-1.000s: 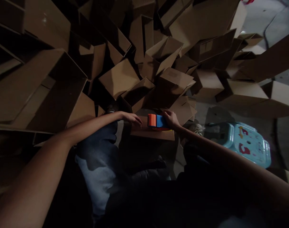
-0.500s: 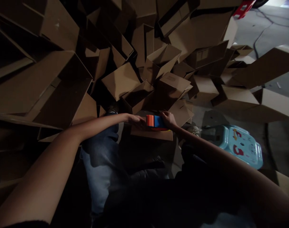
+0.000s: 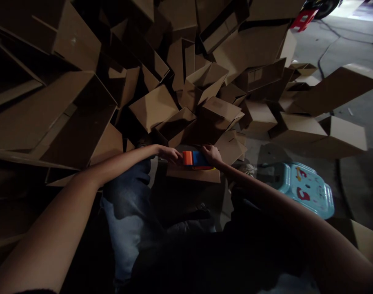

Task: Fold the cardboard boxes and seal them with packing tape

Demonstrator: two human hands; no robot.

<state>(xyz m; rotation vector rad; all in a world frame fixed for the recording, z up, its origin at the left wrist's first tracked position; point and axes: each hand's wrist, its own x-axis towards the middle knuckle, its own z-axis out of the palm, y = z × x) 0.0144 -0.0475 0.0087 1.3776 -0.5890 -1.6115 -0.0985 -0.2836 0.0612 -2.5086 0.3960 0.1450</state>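
Note:
A tape dispenser (image 3: 199, 159) with an orange front, a blue body and a yellow edge below lies across the top of a small cardboard box (image 3: 192, 174). My right hand (image 3: 212, 155) is closed around its right end. At the orange end, my left hand (image 3: 170, 155) reaches in from the left, fingers loosely stretched beside the dispenser and over the box's left side. Whether those fingertips touch the dispenser is too dark to tell. The box sits low in front of me, between my legs.
Many open cardboard boxes (image 3: 156, 107) are heaped ahead and to the left. A light-blue plastic stool (image 3: 310, 190) stands on the right. Farther off, a red plastic item (image 3: 304, 20) and a cable (image 3: 323, 57) lie on the concrete floor (image 3: 354, 45).
My left hand has drawn slightly left, its fingers bending a little. The whole scene has shifted slightly left as the camera turned; the right hand keeps hold of the tape dispenser.

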